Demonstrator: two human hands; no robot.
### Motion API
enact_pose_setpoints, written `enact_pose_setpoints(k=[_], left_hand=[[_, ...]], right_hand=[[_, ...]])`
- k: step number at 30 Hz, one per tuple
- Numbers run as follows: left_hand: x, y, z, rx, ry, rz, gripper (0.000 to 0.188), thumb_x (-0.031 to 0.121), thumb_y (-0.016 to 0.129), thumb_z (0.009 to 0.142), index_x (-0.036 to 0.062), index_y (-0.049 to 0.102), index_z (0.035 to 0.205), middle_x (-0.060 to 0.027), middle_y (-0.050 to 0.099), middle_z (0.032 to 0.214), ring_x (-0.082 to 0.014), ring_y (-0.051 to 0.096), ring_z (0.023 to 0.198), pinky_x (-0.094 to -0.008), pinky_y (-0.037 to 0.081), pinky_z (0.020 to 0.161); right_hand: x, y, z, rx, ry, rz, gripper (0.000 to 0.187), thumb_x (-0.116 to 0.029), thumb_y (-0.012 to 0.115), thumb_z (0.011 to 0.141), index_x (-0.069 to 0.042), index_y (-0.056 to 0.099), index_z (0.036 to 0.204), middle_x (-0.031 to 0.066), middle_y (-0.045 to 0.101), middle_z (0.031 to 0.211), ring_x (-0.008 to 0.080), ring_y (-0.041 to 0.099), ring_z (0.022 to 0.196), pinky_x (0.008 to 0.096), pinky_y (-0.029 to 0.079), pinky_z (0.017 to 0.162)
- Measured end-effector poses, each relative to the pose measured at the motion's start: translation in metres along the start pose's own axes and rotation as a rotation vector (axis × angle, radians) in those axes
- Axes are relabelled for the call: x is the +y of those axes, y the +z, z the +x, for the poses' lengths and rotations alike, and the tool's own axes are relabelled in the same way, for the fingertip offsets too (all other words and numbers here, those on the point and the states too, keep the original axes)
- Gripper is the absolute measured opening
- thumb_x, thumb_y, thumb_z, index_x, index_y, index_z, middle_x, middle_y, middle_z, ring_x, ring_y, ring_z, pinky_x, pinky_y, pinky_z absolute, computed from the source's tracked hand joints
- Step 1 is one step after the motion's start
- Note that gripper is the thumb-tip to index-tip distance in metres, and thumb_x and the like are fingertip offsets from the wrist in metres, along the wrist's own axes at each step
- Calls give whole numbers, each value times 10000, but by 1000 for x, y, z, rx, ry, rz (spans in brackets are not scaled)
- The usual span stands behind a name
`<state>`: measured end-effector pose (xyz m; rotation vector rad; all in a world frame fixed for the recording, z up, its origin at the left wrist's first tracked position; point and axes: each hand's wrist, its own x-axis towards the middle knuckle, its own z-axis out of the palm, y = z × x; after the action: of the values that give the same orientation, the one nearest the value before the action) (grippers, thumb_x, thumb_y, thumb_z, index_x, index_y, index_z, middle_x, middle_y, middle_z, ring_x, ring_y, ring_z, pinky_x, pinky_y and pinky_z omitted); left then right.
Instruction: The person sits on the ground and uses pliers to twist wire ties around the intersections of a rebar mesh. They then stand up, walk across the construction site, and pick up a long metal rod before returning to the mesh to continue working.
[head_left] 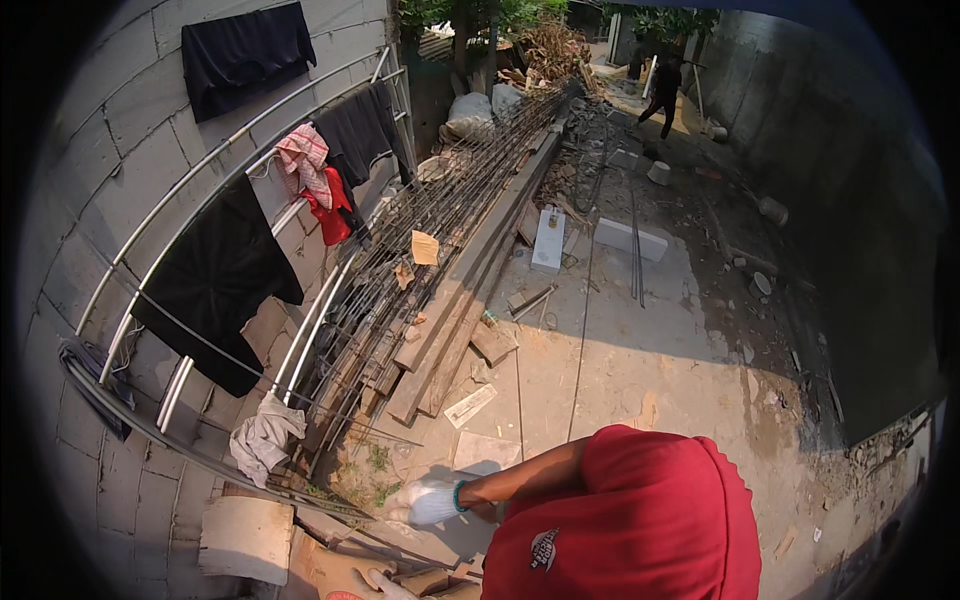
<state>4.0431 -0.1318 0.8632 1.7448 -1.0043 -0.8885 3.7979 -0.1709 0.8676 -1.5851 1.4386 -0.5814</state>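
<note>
My right arm, in a red sleeve, reaches across to the left. My right hand (428,501), in a whitish knitted glove with a teal cuff, is low over the ground beside the lumber. Its fingers look curled, and whatever is in them is hidden. My left hand (388,584), also in a pale glove, shows only partly at the lower edge. Its fingers look stretched out against a brown sheet-like thing (335,572) with a red mark. A pale flat slab (486,453) lies just beyond my right hand, and a curved tan board (246,540) is to the left.
Long timber beams (470,285) and a pile of steel bars (400,300) run away along the left. Clothes hang on a metal rail (200,205) by the block wall. White blocks (630,240) lie on the concrete ahead. A person in dark clothes (664,95) walks far back.
</note>
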Motion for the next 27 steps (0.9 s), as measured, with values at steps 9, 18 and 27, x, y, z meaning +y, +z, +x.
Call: enact_pose_setpoints(k=[9,18,27], left_hand=[[30,51,135,-253,77,1,496,214,582,1039,-64,504,1443,-218,636,1288,-246,655,1061,-311,570,770],[46,50,283,-208,234,-20,419,141,612,1004,-78,576,1360,-192,656,1278,-245,665,1069,-326,552,851],[124,-1,436,-69,418,-20,357,121,672,942,-9,671,1275,-141,682,1262,-243,635,1187,-353,475,1053]], right_hand=[[18,-36,67,197,13,898,510,-380,568,1055,-27,582,1423,58,744,1135,121,684,920,310,559,803],[-66,-64,193,234,74,745,381,-285,550,1071,-81,618,1385,51,733,1117,106,661,876,257,547,823],[-152,-44,367,131,-16,981,425,-274,562,1071,-22,559,1414,75,723,1113,150,703,935,295,568,827]])
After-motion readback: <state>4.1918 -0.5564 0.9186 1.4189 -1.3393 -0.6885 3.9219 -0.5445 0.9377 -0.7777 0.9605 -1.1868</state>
